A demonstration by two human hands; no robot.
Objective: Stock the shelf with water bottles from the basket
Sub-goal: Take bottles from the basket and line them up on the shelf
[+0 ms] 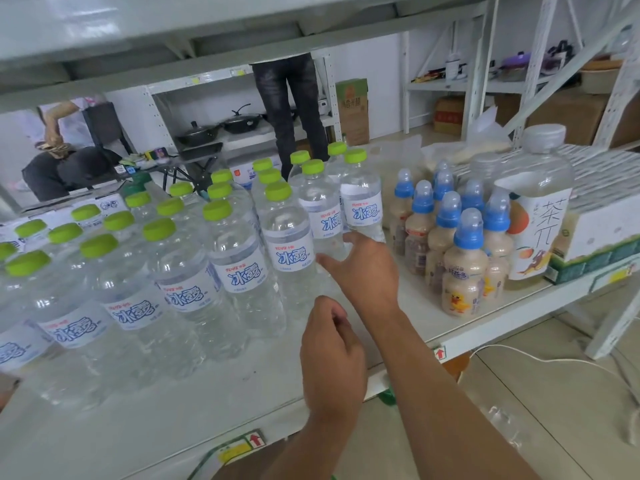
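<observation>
Several rows of clear water bottles with green caps and blue-and-white labels stand on the white shelf. My right hand reaches in from the right. Its thumb and fingers curl round the lower part of a water bottle in the rightmost column, which stands upright on the shelf. My left hand hovers above the shelf's front edge with fingers loosely curled and holds nothing. A thin green rim, perhaps the basket's, shows below the shelf edge; the rest is hidden.
Small beige drink bottles with blue caps stand just right of my right hand, then a large tea bottle and a carton. An upper shelf board hangs overhead. A person's legs stand behind the shelving.
</observation>
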